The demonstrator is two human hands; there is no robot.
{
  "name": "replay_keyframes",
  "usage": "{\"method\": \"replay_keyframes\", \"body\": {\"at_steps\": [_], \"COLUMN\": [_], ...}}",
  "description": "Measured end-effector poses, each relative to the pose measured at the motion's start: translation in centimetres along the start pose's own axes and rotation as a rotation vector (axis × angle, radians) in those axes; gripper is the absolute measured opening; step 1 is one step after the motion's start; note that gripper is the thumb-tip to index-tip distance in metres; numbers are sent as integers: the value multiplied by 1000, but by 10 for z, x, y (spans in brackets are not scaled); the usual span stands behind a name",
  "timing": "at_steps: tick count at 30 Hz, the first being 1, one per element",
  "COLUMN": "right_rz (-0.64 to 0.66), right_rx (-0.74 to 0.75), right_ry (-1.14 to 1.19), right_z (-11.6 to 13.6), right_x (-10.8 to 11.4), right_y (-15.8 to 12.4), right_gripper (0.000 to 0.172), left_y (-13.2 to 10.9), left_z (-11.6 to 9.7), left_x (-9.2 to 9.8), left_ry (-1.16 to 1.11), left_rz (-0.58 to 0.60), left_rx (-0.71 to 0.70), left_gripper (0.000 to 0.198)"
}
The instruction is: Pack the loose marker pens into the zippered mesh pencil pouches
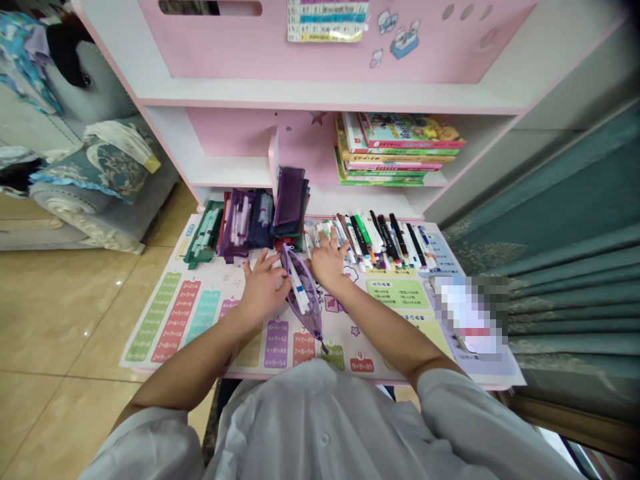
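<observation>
Purple mesh pouch (pixel 303 299) against the left hand (pixel 265 288)

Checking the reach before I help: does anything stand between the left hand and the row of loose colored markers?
Yes. A purple mesh zip pouch lies against the left hand, and the right hand rests beyond it, at the near edge of the loose colored markers. Both sit in the straight path.

Pouches (pixel 245 220) — left of markers (pixel 380 240) | both on multiplication mat (pixel 200 320) | books (pixel 400 150) — on shelf (pixel 350 203) behind
</observation>
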State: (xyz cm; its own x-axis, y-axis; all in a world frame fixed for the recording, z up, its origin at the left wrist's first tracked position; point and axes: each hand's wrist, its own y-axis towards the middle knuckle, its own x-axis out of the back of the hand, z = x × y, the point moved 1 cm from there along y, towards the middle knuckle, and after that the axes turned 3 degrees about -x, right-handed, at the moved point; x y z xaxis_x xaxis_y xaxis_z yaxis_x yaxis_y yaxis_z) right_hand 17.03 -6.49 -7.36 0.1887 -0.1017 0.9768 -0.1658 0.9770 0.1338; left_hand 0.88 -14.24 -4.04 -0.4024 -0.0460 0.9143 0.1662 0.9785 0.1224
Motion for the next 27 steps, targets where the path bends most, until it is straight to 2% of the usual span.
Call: {"method": "replay_keyframes", "body": {"at_steps": [7,16,20,27], "right_rz": [1,-6,-21,-40], "right_rx": [-24,-16,-39,12], "right_ry": [16,68,102,224], "right_z": [1,-5,-2,1], "right_x": [0,1,20,74], "right_y": [3,4,0,-23], "right_gripper": [31,26,22,17], "left_y": [0,0,0,-1], "left_z": [-1,1,2,-2], "left_x": [0,-2,-2,2], "left_ry": [2,8,16,4], "left_rz": [1,-8,-14,7], "left_rx": [-4,-7,-10,-1], "left_gripper": [19,19,18,20]}}
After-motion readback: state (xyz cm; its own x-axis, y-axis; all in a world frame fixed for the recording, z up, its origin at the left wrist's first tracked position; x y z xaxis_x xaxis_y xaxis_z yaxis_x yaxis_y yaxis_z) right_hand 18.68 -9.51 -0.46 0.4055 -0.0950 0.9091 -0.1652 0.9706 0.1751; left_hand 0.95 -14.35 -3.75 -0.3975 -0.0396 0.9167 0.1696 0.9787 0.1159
